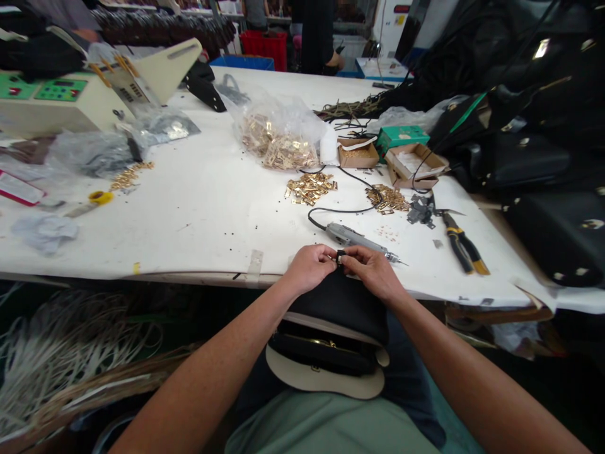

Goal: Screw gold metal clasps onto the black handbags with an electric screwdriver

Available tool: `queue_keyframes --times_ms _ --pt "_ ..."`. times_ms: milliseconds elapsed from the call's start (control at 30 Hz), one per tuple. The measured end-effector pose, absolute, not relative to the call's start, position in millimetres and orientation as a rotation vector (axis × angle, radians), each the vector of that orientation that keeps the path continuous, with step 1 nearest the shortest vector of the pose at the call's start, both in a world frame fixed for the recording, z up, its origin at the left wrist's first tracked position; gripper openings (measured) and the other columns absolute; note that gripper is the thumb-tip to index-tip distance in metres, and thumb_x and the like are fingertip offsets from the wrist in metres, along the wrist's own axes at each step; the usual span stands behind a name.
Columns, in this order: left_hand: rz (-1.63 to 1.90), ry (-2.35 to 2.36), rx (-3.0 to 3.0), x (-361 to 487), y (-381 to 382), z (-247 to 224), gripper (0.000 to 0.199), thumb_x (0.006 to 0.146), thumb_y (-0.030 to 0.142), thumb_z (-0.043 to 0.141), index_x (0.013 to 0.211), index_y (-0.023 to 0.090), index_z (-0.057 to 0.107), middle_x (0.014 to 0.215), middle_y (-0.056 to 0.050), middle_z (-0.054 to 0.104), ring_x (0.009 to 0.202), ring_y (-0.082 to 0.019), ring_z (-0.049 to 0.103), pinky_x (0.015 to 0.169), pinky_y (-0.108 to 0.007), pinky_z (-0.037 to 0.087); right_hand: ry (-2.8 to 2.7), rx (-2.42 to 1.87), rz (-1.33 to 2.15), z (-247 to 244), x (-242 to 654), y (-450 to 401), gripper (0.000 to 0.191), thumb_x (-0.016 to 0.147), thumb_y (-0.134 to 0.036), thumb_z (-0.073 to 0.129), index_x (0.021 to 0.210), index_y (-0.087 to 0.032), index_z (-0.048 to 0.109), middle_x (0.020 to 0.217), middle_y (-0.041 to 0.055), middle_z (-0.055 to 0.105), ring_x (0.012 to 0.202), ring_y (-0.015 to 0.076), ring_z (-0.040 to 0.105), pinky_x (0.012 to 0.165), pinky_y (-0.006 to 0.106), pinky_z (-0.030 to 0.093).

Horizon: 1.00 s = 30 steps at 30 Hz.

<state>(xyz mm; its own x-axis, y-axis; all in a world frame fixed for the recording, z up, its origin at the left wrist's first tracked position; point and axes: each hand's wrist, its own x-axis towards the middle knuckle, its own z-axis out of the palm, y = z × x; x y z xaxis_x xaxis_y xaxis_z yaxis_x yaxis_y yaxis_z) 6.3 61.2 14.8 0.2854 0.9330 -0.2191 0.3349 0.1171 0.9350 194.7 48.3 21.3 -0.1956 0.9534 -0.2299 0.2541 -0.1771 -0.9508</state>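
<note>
Left hand (309, 268), right hand (372, 271) both pinching a small black fitting (339, 256).
From here, its long axis points away from me, above the black handbag (338, 302).

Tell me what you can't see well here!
Head view:
Small black piece: the left hand and right hand hide most of it.
Gold parts in the plastic bag: the plastic blurs them.
Person at the back: the top edge cuts them off.

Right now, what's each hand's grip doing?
Left hand: closed, pinching a small black fitting.
Right hand: closed, pinching the same small black fitting.
</note>
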Motion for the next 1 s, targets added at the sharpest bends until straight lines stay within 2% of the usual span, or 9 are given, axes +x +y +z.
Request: queue_keyframes --times_ms 167,400,667,1000 --pt "0.682 1.282 1.447 7.4 59.9 16.5 0.023 0.075 0.019 0.065 0.095 0.018 0.076 0.070 0.002 0.069 0.061 -0.013 0.059 0.058 -0.022 0.041 -1.411 -1.421 1.427 16.4 193.8 48.6 0.035 0.084 -0.047 0.072 0.103 -0.018 0.071 0.074 -0.0002 0.067 0.067 0.0155 0.061 0.063 0.029 0.047" --pt "0.718 1.339 1.471 11.2 64.2 10.4 0.021 0.084 0.038 0.064 0.087 0.020 0.075 0.077 -0.002 0.073 0.071 -0.016 0.065 0.064 -0.024 0.047 -1.382 -1.416 1.429 19.3 192.2 50.8 0.032 0.081 -0.047 0.072 0.095 -0.019 0.072 0.070 -0.0003 0.066 0.066 0.0169 0.062 0.062 0.030 0.047" --pt "0.721 1.372 1.503 12.8 63.7 10.5 0.021 0.085 0.036 0.061 0.084 0.021 0.075 0.077 -0.001 0.072 0.071 -0.016 0.064 0.063 -0.024 0.046 -1.391 -1.439 1.367 22.6 191.3 50.5 0.029 0.085 -0.047 0.067 0.089 -0.019 0.074 0.072 0.0028 0.070 0.067 0.0198 0.064 0.068 0.034 0.052" --pt "0.695 1.419 1.570 15.0 62.9 11.1 0.027 0.089 0.040 0.056 0.083 0.021 0.074 0.077 -0.001 0.072 0.073 -0.017 0.063 0.064 -0.024 0.044 -1.385 -1.512 1.252 19.6 185.4 48.2 0.034 0.089 -0.049 0.064 0.080 -0.018 0.073 0.065 0.0015 0.066 0.062 0.0175 0.060 0.062 0.030 0.047"
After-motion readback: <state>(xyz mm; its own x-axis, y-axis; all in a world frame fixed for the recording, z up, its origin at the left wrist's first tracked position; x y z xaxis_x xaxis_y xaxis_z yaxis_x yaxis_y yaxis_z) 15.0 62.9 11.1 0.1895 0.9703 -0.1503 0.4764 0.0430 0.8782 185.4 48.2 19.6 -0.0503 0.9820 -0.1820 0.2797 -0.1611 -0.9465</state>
